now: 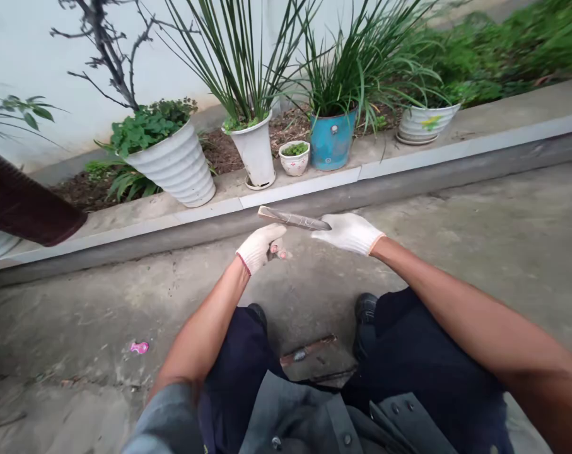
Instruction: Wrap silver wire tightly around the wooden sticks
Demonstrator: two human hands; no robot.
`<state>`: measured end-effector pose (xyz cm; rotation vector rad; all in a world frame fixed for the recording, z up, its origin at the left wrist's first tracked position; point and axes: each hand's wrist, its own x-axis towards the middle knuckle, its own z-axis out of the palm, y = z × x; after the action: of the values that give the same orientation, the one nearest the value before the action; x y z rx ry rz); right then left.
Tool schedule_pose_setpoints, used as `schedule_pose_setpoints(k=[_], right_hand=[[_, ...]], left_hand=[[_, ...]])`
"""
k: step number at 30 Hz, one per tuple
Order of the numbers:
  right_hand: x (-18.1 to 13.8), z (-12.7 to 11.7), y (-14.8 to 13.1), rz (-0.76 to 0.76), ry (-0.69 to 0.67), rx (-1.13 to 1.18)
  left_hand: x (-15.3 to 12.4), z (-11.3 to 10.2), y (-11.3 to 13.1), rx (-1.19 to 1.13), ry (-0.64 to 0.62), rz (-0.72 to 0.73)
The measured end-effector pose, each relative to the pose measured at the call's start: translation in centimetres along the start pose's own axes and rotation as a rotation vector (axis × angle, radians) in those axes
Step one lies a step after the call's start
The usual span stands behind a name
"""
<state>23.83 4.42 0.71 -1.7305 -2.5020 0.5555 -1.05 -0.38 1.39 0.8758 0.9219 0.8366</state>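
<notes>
The strip [297, 219] is held above the concrete ground [195, 315], on the near side of the ledge [299, 188]. Its long axis lies nearly crosswise to the person, slightly slanted: the pale, blunt end points left and a little toward the ledge, the narrowing end points right. The gloved right hand [349, 233] is closed on that narrowing end. The gloved left hand [263, 246] is just under the other part, fingers curled; I cannot tell whether it grips. A brown stick [316, 348] lies between the shoes [365, 310], its right end farther out.
</notes>
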Motion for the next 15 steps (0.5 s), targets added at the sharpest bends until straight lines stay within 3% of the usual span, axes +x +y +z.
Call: schedule_pose_setpoints(k=[5, 9, 15], right_hand=[[0.1, 0.7, 0.2, -0.062, -0.074, 0.112], [0.0, 0.9, 0.3, -0.080, -0.036, 0.110], [0.5, 0.3, 0.7, -0.092, -0.034, -0.112]], left_hand=[[0.3, -0.3, 0.4, -0.042, -0.056, 0.002], [0.9, -0.4, 0.2, -0.032, -0.039, -0.011], [1.6, -0.2, 0.1, 0.028, -0.017, -0.041]])
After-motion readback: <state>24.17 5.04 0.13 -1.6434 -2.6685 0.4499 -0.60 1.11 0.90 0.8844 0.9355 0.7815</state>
